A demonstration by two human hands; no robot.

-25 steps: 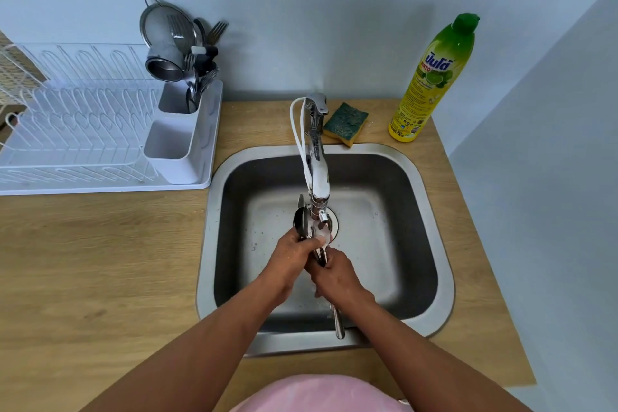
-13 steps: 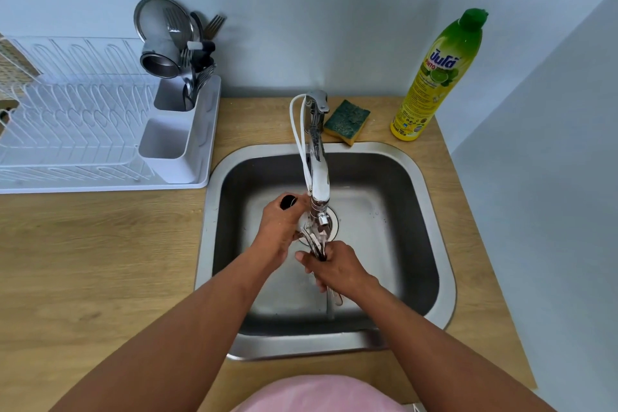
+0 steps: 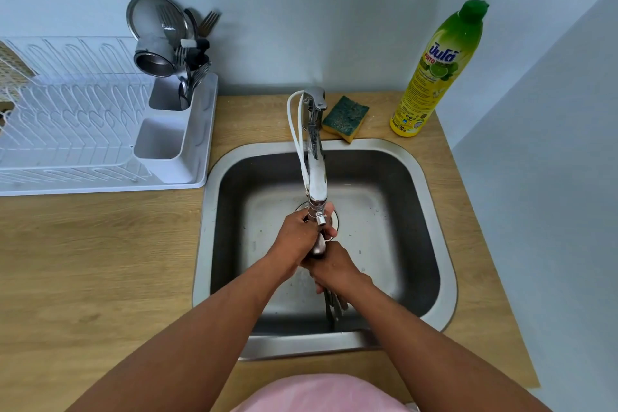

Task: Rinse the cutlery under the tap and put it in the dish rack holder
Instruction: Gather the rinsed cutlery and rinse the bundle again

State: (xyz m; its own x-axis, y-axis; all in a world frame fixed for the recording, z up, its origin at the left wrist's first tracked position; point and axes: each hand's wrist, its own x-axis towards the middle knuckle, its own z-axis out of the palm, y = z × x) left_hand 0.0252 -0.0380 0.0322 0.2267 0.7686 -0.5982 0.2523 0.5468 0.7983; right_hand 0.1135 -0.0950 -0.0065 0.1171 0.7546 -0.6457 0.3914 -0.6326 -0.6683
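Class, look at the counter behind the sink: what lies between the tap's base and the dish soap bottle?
In the head view, a green and yellow sponge lies between the tap and the bottle.

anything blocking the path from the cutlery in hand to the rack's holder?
Nothing visible on the way. The cutlery is held in both hands under the tap, and the counter toward the holder is bare. The holder's far compartment is crowded with utensils; the near one looks empty.

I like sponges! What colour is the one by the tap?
The sponge is dark green on top with a yellow layer underneath, seen clearly in the head view.
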